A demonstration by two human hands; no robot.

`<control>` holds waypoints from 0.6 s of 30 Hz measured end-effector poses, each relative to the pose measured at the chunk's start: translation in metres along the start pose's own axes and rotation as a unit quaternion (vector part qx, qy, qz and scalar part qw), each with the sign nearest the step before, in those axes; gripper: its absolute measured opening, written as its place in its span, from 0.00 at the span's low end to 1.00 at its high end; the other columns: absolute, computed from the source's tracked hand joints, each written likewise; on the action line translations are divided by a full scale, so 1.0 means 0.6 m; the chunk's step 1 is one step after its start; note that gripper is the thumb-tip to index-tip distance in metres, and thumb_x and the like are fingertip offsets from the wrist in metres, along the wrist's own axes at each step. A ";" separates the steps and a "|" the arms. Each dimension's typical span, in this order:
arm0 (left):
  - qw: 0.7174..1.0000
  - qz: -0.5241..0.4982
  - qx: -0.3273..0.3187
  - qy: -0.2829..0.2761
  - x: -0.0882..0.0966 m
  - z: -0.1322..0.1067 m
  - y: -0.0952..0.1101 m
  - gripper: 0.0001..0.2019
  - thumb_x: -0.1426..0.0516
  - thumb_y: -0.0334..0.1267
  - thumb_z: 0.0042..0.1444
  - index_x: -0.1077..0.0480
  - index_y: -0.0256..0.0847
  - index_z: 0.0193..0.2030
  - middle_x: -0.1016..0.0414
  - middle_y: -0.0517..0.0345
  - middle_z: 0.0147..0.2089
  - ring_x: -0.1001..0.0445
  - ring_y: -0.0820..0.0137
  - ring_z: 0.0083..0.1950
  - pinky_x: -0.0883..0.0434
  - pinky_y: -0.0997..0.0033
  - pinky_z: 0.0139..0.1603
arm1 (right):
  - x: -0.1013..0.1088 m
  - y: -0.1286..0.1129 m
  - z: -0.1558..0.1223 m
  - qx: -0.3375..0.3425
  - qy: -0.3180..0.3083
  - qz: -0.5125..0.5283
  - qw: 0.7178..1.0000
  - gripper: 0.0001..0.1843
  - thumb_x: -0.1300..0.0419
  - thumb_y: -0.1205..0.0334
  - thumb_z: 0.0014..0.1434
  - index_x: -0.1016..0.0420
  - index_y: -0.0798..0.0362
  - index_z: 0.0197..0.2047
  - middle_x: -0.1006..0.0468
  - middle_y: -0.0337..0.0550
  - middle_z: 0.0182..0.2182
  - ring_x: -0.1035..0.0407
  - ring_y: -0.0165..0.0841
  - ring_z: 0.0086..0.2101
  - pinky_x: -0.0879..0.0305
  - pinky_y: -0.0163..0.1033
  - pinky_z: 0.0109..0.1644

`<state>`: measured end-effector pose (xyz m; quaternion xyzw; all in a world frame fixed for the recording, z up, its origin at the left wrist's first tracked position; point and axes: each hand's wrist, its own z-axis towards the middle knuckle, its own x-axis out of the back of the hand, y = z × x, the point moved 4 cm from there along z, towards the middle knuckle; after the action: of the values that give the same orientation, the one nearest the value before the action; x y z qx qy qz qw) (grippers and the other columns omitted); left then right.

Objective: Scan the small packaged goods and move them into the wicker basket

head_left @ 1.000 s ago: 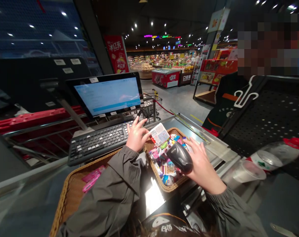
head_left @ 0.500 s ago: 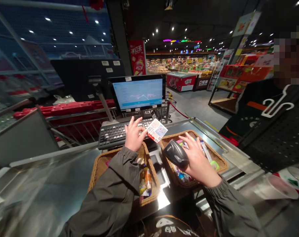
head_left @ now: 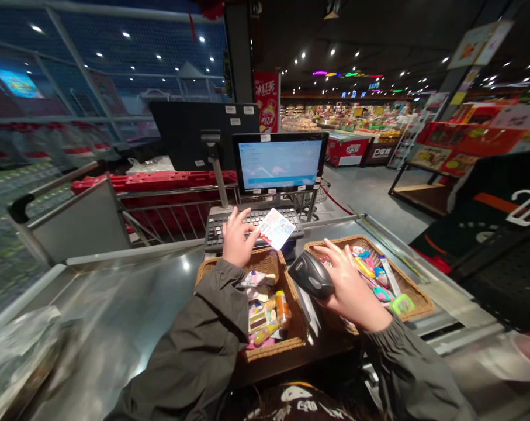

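My left hand (head_left: 239,237) pinches the corner of a small white packet (head_left: 277,228) with red and blue print, between thumb and forefinger, in front of the keyboard (head_left: 216,229). In my right hand (head_left: 347,280) is a black barcode scanner (head_left: 311,273), its head turned left toward the packet. The scanner's handle is hidden in my palm. Below my left forearm stands a wicker basket (head_left: 297,345) of small packaged goods, among them an orange bottle (head_left: 283,310). Behind my right hand is a second wicker basket (head_left: 422,307) with colourful items and a green piece (head_left: 402,303).
A lit monitor (head_left: 280,164) stands behind the keyboard, beside a black screen (head_left: 194,134) seen from its back. The metal counter (head_left: 146,298) runs to the left, with clear plastic (head_left: 23,339) at its near end. A person in dark clothing (head_left: 461,216) is at the right.
The view has turned left, so monitor, keyboard and baskets sit further right in the picture. Both hands keep their hold on the packet and the scanner.
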<state>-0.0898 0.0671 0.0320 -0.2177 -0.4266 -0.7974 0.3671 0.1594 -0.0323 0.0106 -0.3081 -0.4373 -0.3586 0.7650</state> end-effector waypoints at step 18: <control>0.999 0.021 0.025 0.002 0.039 -0.034 -0.065 0.09 0.45 0.39 0.58 0.29 0.42 0.27 0.34 0.55 0.67 0.50 0.53 0.73 0.50 0.32 0.67 | -0.022 -0.042 0.010 0.012 -0.030 0.021 0.999 0.21 0.41 0.62 0.53 0.27 0.54 0.51 0.35 0.59 0.61 0.51 0.57 0.66 0.61 0.76 0.65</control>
<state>-0.1357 0.0549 0.0162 -0.2159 -0.4411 -0.7790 0.3899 0.1315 -0.0376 0.0058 -0.3189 -0.4579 -0.3278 0.7624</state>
